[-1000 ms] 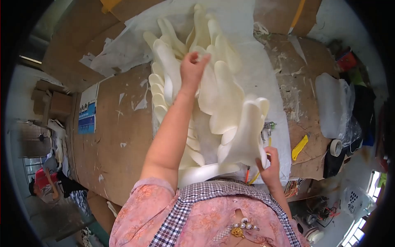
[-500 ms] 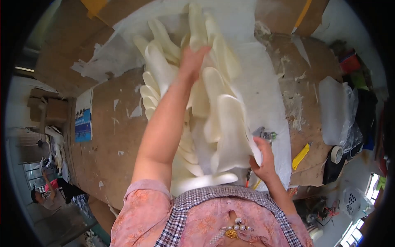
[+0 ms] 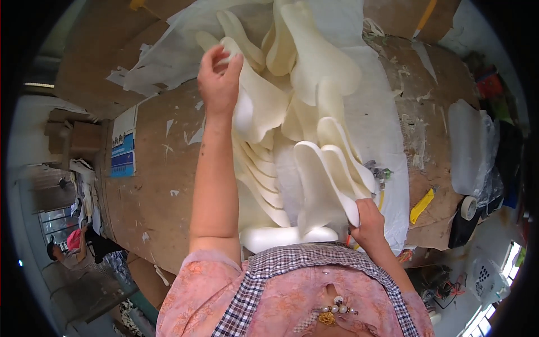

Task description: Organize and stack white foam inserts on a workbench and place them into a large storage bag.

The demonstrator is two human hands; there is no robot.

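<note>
Cream, sole-shaped foam pads lie in overlapping rows before me. My left hand (image 3: pixel 219 81) is out ahead on the left, its thumb and fingers closed around the narrow end of one tilted foam pad (image 3: pixel 261 106). Low on the right, my right hand (image 3: pixel 369 224) grips the lower edge of an upright foam pad (image 3: pixel 320 188); its fingertips are partly hidden behind it. More pads lean close behind that one. Between my arms, a fanned row of pads (image 3: pixel 261 180) lies beside the left forearm. A large pad (image 3: pixel 320 53) rests farther away.
White sheeting (image 3: pixel 387 129) covers the middle of a brown cardboard-topped table (image 3: pixel 151 135). To the right are a metal fitting with a hose (image 3: pixel 379 171), a yellow utility knife (image 3: pixel 423 205) and a tape roll (image 3: pixel 468 208). Another person (image 3: pixel 73 247) is at the far left.
My left hand has moved left from the middle of the pads to another pad's end. The right hand stays at the near pad's lower edge. The view has shifted slightly.
</note>
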